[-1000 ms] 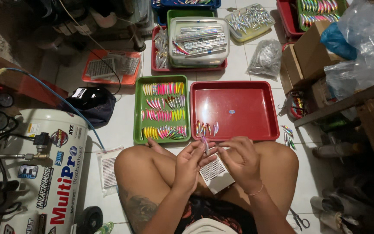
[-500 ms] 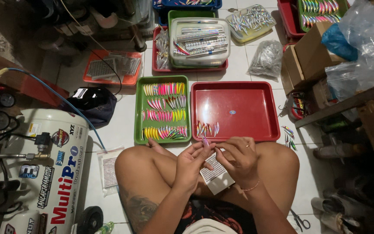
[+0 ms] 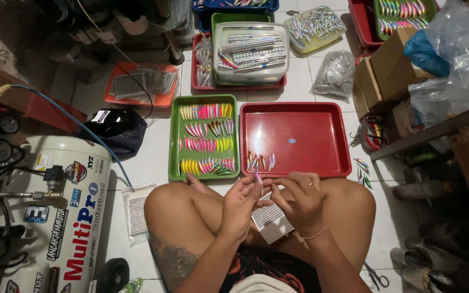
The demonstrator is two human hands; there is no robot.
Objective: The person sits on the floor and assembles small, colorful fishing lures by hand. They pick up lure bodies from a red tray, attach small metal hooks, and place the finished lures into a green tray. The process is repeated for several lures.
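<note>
I sit cross-legged on a white tiled floor. My left hand [image 3: 241, 202] and my right hand [image 3: 299, 196] meet above my lap, both pinching a small slim pink lure [image 3: 257, 177] between the fingertips. A white sheet of tiny dots [image 3: 270, 221] lies on my lap just under the hands. In front of my knees a red tray [image 3: 321, 135] holds a few lures [image 3: 260, 161] at its near left corner. Beside it on the left, a green tray [image 3: 172, 141] is filled with rows of pink, yellow and green lures [image 3: 207, 138].
A white air compressor tank [image 3: 55, 217] with a blue hose stands at my left. A bagged dotted sheet [image 3: 135, 212] lies by my left knee. Further trays, a clear box [image 3: 251, 51] and bags sit beyond; cardboard boxes [image 3: 389, 70] are at right. Scissors [image 3: 376, 278] lie by my right leg.
My hands have stayed together over my lap, shifting only slightly while turning the small lure; the dotted sheet sits a little lower under them.
</note>
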